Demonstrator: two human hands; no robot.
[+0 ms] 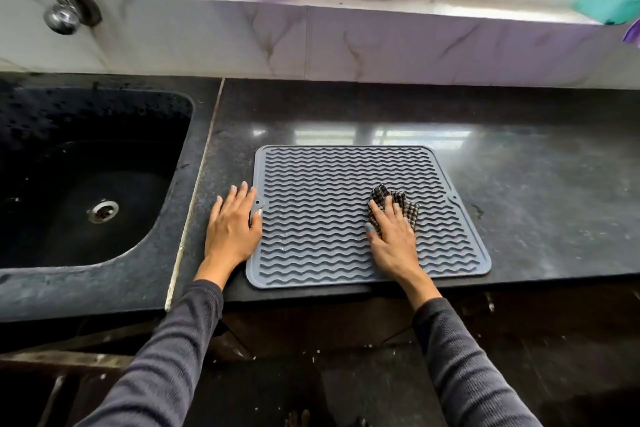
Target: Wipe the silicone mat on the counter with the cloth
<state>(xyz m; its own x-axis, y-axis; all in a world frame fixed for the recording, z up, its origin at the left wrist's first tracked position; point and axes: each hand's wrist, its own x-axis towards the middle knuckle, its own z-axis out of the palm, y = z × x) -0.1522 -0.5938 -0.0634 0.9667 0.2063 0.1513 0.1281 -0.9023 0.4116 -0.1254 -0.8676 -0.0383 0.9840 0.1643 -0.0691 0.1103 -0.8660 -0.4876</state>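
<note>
Fingers of the right hand (393, 236) press flat on the checked cloth (394, 205) atop the mat (329, 204); the left hand (232, 224) lies released, flat on the mat's left edge and bench (536, 191).

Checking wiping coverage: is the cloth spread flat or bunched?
Bunched: the cloth sits crumpled under the right hand on the mat.
</note>
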